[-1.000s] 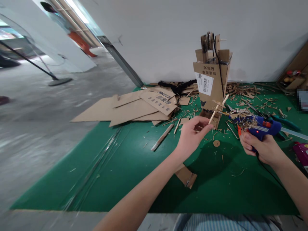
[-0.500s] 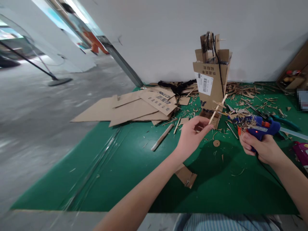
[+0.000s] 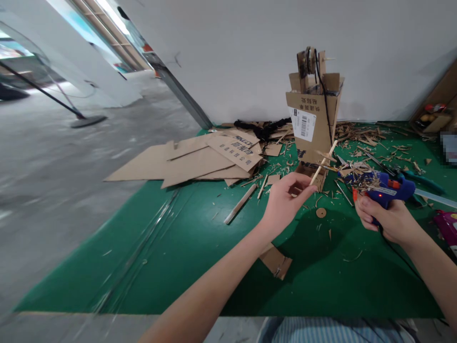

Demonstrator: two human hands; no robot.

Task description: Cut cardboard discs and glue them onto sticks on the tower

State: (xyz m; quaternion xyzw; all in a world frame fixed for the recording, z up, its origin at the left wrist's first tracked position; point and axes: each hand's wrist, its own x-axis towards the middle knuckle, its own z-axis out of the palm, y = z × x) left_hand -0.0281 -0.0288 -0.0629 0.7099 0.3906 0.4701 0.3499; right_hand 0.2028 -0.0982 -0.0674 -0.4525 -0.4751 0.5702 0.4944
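Observation:
My left hand [image 3: 287, 197] pinches a thin wooden stick [image 3: 317, 172] that slants up to the right. Near the stick's upper part is a small cardboard disc [image 3: 326, 156], seen nearly edge-on. My right hand [image 3: 385, 219] is wrapped round the handle of a blue glue gun [image 3: 391, 188] with a lit red light and a clear glue stick in its back. Its nozzle points left, close to the disc; whether they touch I cannot tell. Shavings cling to the gun's front. Behind the stick stands a tall cardboard box [image 3: 314, 114] with a spool and black cord on top.
Flat cardboard sheets [image 3: 200, 159] lie left of the box. A white-grey rod [image 3: 241, 204], a loose cardboard disc [image 3: 321, 213] and a cardboard scrap [image 3: 276, 261] rest on the green table [image 3: 171, 267]. Pliers [image 3: 423, 181] and a purple object [image 3: 446, 226] lie at the right.
Both hands, the stick and the glue gun stay practically in place. In the background, a person walking has passed rightward, now mostly hidden behind the wall's edge.

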